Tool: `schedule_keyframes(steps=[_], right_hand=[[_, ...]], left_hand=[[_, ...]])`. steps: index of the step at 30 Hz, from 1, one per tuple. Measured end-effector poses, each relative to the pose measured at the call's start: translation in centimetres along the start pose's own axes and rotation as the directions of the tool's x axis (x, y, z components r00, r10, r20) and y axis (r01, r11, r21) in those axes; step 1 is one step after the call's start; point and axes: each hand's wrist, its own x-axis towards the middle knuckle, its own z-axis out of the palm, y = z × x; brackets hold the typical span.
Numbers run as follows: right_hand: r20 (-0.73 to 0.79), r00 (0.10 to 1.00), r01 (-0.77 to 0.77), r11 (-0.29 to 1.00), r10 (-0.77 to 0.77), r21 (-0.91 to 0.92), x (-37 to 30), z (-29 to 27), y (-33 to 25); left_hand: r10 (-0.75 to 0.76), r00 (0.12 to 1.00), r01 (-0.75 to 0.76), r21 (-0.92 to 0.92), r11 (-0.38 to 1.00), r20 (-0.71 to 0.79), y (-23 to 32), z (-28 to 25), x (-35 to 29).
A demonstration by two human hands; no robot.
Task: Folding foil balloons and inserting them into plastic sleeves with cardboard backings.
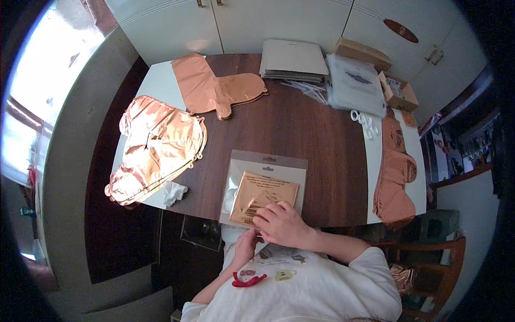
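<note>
A clear plastic hanging bag (268,159) lies at the table's near edge with a folded copper-coloured foil balloon (276,189) and a pale grey card in it. My right hand (281,224) curls over the lower right of the bag, fingertips pressed on the copper foil; its thumb is hidden. Below the table edge, by the bag's lower edge, my left hand (247,247) is closed, its fingers bent together. What they pinch is too small to make out.
Flat copper foil balloons (155,145) lie left, with more (220,88) behind and others (394,177) at right. Grey cards (294,56), clear bags (357,86), white ribbon rolls (369,127) and a cardboard box (399,91) stand at the back. A crumpled white tissue (174,193) lies at front left.
</note>
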Motion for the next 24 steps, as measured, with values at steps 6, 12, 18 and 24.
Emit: schedule_keyframes(steps=[6, 12, 18, 24], right_hand=[[-0.043, 0.999, 0.015, 0.996, -0.019, -0.082, -0.2, 0.7, -0.6], [-0.060, 0.998, -0.021, 0.988, 0.012, -0.152, -0.2, 0.7, 0.2], [-0.024, 0.999, -0.037, 0.997, 0.035, -0.064, -0.6, -0.2, 0.0], [-0.034, 0.998, -0.057, 0.995, 0.054, -0.078, -0.8, -0.1, 0.0]], left_hand=[[-0.118, 0.990, 0.111, -0.088, 0.990, -0.079, 0.1, 0.1, -0.2], [-0.091, 0.994, 0.098, -0.126, 0.987, 0.058, 1.0, 0.5, -0.1], [-0.158, 0.987, 0.160, -0.110, 0.981, 0.027, 1.7, 0.8, -0.3], [-0.087, 0.989, 0.095, -0.058, 0.994, 0.116, 0.9, 0.3, 0.0]])
